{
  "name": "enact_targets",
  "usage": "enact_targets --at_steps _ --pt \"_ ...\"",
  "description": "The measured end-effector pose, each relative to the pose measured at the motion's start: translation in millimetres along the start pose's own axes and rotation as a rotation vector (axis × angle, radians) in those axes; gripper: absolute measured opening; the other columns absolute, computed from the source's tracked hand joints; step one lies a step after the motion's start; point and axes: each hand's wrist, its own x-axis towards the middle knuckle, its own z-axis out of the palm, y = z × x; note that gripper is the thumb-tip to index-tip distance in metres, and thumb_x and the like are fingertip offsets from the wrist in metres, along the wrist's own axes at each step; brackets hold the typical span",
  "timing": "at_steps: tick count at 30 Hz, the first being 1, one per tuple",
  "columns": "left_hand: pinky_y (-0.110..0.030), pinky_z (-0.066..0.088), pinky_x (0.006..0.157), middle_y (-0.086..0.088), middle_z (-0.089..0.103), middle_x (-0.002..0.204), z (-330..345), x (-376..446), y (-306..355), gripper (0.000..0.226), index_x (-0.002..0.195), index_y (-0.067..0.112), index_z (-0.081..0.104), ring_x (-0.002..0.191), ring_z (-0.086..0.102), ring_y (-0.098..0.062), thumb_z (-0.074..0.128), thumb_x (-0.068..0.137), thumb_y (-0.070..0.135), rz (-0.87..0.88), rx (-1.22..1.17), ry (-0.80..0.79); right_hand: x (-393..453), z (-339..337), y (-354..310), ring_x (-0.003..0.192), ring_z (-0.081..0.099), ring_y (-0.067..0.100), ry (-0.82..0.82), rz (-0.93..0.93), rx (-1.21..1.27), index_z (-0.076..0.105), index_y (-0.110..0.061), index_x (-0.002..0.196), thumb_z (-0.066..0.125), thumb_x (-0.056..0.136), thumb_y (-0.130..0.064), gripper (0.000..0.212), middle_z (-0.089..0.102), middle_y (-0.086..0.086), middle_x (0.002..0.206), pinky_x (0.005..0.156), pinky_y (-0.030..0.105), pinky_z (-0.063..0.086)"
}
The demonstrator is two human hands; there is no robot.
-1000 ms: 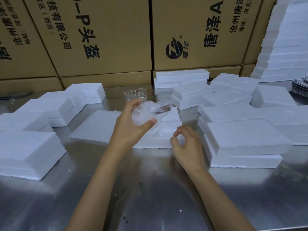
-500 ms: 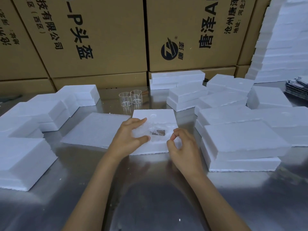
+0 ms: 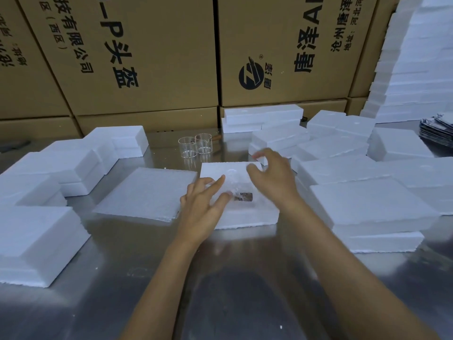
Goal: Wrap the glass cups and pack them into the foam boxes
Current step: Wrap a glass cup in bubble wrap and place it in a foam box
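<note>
An open white foam box [image 3: 245, 218] lies on the steel table in front of me. A glass cup wrapped in clear bubble wrap [image 3: 239, 192] sits in its recess. My left hand [image 3: 203, 204] rests at the box's left side, fingers spread, fingertips touching the wrap. My right hand [image 3: 272, 176] hovers above the box's far right corner, fingers loosely curled, holding nothing. Two bare glass cups [image 3: 195, 147] stand upright just behind the box. A flat foam lid [image 3: 147, 192] lies to the left of the box.
Closed foam boxes are stacked to the left [image 3: 36, 231] and right [image 3: 372, 212], with more at the back [image 3: 264, 116]. Large cardboard cartons [image 3: 147, 57] wall off the rear. A tall foam stack [image 3: 421, 57] and a pile of foil bags [image 3: 438, 130] stand at far right.
My left hand lowered the wrapped cup into the foam box and loosened its grip. My right hand lifted from the box's near edge and moved up toward its far right corner.
</note>
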Motion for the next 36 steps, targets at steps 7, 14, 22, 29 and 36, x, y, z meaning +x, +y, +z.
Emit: enact_targets --at_steps 7,14,22,29,36 --pt "-0.041 0.030 0.120 0.014 0.053 0.141 -16 5 0 0.035 0.131 0.043 0.061 0.136 0.042 -0.006 0.046 0.102 0.035 -0.222 -0.644 0.132 91 10 -20 0.147 0.023 0.020 -0.904 0.137 -0.440 0.028 -0.031 0.154 0.074 0.086 -0.032 0.082 0.022 -0.006 0.161 0.111 0.030 0.025" --pt "-0.045 0.042 0.112 0.011 0.067 0.123 -15 6 5 0.026 0.111 0.030 0.073 0.119 0.060 -0.017 0.050 0.100 0.032 -0.354 -0.663 0.097 102 26 6 0.141 0.031 0.024 -0.778 0.071 -0.442 0.029 -0.031 0.151 0.080 0.077 -0.034 0.090 0.026 -0.001 0.157 0.108 0.033 0.035" --pt "-0.042 0.050 0.104 0.007 0.070 0.116 -17 4 3 0.025 0.109 0.029 0.073 0.109 0.064 -0.015 0.049 0.102 0.031 -0.335 -0.625 0.020 100 -36 -51 0.131 0.032 0.021 -0.676 -0.136 -0.476 0.033 -0.051 0.138 0.084 0.065 -0.048 0.090 0.034 -0.005 0.141 0.107 0.045 0.038" --pt "-0.029 0.058 0.068 0.004 0.078 0.093 -18 3 6 0.046 0.085 0.037 0.078 0.083 0.074 -0.014 0.037 0.104 0.042 -0.410 -0.860 0.092 52 -59 -55 0.134 0.025 0.005 -0.894 -0.230 -0.460 0.030 -0.060 0.138 0.082 0.067 -0.051 0.088 0.026 -0.026 0.145 0.102 0.029 0.028" --pt "-0.039 0.054 0.087 0.001 0.077 0.108 -21 -1 6 0.049 0.101 0.033 0.079 0.100 0.073 -0.018 0.048 0.086 0.067 -0.386 -0.932 0.039 32 -55 -37 0.138 0.029 0.012 -0.871 -0.165 -0.457 0.032 -0.062 0.136 0.082 0.070 -0.048 0.085 0.029 -0.015 0.148 0.108 0.032 0.033"
